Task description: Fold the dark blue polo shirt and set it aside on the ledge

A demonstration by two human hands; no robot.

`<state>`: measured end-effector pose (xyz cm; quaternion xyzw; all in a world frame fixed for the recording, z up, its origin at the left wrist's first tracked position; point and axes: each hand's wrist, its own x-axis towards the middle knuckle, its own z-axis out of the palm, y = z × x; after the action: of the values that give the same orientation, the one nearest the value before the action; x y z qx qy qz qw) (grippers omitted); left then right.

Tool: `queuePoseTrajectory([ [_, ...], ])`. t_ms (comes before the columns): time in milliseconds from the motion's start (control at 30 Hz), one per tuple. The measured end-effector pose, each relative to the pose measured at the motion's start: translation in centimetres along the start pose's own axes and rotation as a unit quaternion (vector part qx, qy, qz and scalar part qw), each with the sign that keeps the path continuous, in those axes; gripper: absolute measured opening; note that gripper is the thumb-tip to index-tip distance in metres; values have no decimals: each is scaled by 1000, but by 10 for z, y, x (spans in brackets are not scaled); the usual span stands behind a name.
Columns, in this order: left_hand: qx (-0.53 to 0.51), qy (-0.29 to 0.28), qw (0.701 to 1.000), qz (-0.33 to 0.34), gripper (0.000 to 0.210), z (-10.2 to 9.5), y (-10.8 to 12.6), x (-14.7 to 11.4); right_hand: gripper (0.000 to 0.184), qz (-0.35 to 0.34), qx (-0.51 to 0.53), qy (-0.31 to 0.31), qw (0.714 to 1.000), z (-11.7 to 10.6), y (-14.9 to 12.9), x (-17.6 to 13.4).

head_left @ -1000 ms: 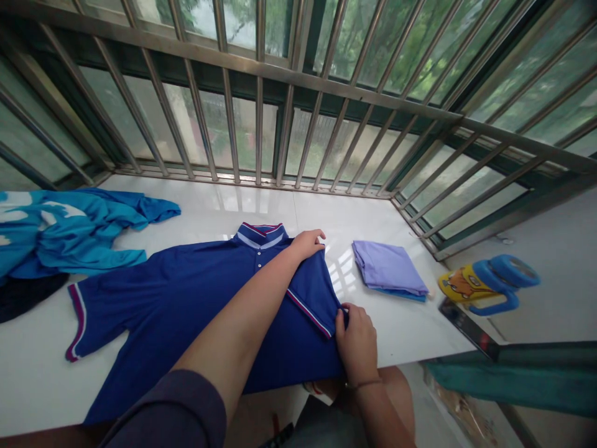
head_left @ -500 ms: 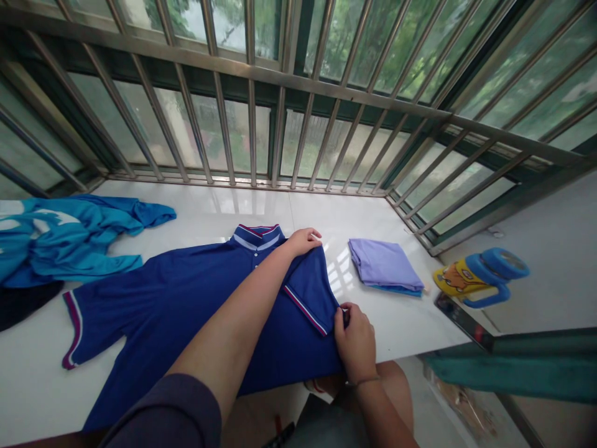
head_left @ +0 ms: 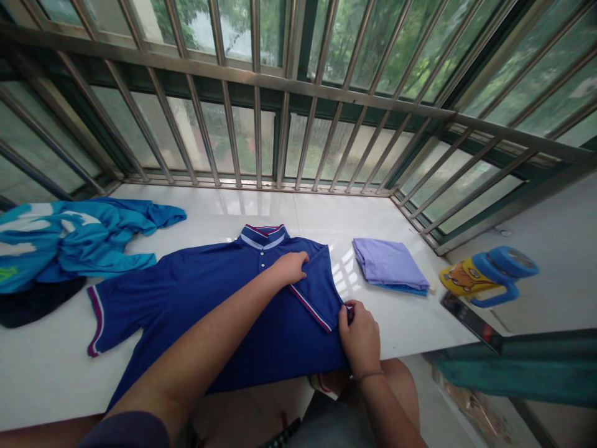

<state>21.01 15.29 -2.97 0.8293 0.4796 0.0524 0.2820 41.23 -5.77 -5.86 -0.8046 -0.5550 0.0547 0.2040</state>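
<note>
A navy polo shirt [head_left: 200,305] lies front up on the white ledge, its collar pointing toward the window. Its right-hand sleeve is folded inward over the body, and the striped cuff shows on top. My left hand [head_left: 290,267] rests on the shirt between the buttons and the folded sleeve, its fingers loosely bent and apart, gripping nothing that I can see. At the shirt's right edge, just below the sleeve fold, my right hand [head_left: 359,333] pinches the fabric between thumb and fingers. My left forearm covers part of the shirt front.
A crumpled turquoise garment [head_left: 93,239] lies at the left, with dark cloth [head_left: 41,302] beneath it. Folded lilac cloth [head_left: 389,264] sits to the right. Beyond it are a yellow and blue mug [head_left: 485,274] and a dark phone [head_left: 471,323]. Metal window bars [head_left: 259,134] border the back.
My left hand has moved from the shirt's shoulder down and toward me, onto the chest beside the sleeve. My right hand keeps its pinch at the edge. The view has shifted slightly.
</note>
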Motion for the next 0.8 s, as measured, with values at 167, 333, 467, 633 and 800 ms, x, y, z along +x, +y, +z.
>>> queuePoseTrajectory([
  [167,39,40,998,-27,45,-11,2,-13,26,8,-4,-10,1000,-2,-4,1],
  [333,65,98,992,49,36,10,33,-46,26,9,-31,-16,999,-1,-2,1],
  [467,92,86,977,174,55,61,37,-77,23,-3,-41,-7,999,1,-2,1],
  [633,115,88,970,195,70,97,17,-110,17,-1,-43,-7,999,-1,-5,1],
  [800,107,70,970,208,64,92,7,-148,18,-4,-43,-9,999,-3,-7,2],
])
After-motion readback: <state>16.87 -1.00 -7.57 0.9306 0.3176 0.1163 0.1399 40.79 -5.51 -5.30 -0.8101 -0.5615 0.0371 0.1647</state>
